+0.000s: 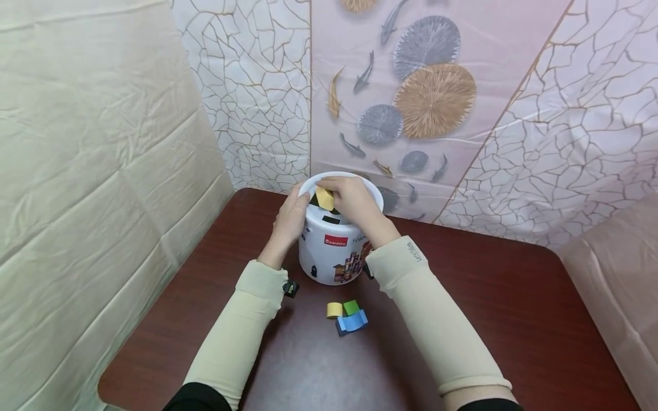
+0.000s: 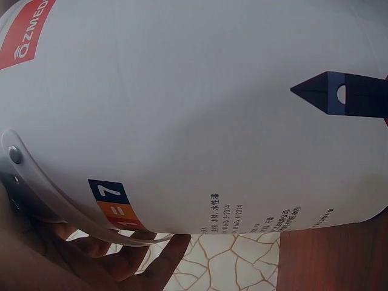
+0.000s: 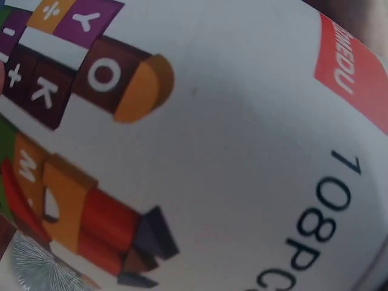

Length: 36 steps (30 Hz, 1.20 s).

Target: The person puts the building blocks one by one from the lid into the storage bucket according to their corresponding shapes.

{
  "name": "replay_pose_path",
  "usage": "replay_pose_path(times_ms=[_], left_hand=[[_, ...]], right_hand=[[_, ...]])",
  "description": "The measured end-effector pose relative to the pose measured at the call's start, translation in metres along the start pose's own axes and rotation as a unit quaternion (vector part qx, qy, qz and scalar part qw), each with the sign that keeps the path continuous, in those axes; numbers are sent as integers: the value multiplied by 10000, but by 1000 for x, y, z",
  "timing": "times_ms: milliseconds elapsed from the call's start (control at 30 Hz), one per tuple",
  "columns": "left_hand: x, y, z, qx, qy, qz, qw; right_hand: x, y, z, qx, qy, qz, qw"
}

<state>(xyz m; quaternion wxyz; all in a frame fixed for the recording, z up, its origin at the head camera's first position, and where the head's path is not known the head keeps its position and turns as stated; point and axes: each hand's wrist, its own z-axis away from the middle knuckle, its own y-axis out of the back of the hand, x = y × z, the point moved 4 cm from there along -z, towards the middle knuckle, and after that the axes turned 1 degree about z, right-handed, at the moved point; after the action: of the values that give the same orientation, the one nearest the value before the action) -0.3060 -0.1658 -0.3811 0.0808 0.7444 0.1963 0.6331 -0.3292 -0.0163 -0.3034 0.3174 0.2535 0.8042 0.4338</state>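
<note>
A white toy-block bucket (image 1: 329, 260) with a red label and printed block pictures stands upright on the table. At the left side of its rim, my left hand (image 1: 292, 217) grips it; the fingers (image 2: 163, 260) lie along the outside near the pale carrying handle (image 2: 66, 209) in the left wrist view. My right hand (image 1: 352, 200) reaches over the rim from the right, its fingers bent round a yellow block (image 1: 324, 198) at the mouth. Part of that hand is hidden. Dark pieces show inside beside it. The right wrist view holds only the printed bucket wall (image 3: 242, 121).
In front of the bucket, a yellow cylinder block (image 1: 334, 310), a green block (image 1: 351, 307) and a blue curved block (image 1: 352, 322) sit close together on the dark red-brown table (image 1: 488, 319). A patterned cloth (image 1: 257, 97) hangs behind, and a cream cloth (image 1: 103, 171) at the left.
</note>
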Motion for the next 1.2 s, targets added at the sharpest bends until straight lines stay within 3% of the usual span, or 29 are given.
replay_pose_path(times_ms=[200, 367, 467, 633, 700, 800, 900, 967, 1033, 1100, 1200], left_hand=[[2, -2, 1, 67, -19, 19, 10000], [2, -2, -2, -19, -33, 40, 10000], [1, -3, -1, -25, -1, 3, 10000], [-1, -3, 0, 52, -34, -58, 10000], [0, -2, 0, 58, -59, -67, 9999], [0, -2, 1, 79, -43, -35, 10000], [0, 0, 0, 139, -74, 1, 9999], [3, 2, -1, 200, -114, 23, 9997], [4, 2, -2, 223, -132, 15, 9997], [4, 2, -1, 188, -115, -16, 9998], [3, 1, 0, 101, -119, -50, 9999]], right_hand=[[-7, -7, -4, -494, -549, 525, 9959], [-15, -13, -7, -516, -383, 976, 9932], [-13, -13, 0, -422, -224, 793, 9957], [-18, -1, 27, 61, 586, 54, 9982], [-22, 8, 45, 515, 1079, -288, 9924], [-24, 19, 75, 1226, 1647, -762, 9757], [-20, 29, 89, 1561, 1686, -1011, 9680], [-14, 32, 87, 1418, 1490, -991, 9736], [-10, 26, 80, 967, 1297, -741, 9840], [-9, 15, 71, 335, 1146, -236, 9926], [-15, -2, 57, -473, 997, 640, 9918]])
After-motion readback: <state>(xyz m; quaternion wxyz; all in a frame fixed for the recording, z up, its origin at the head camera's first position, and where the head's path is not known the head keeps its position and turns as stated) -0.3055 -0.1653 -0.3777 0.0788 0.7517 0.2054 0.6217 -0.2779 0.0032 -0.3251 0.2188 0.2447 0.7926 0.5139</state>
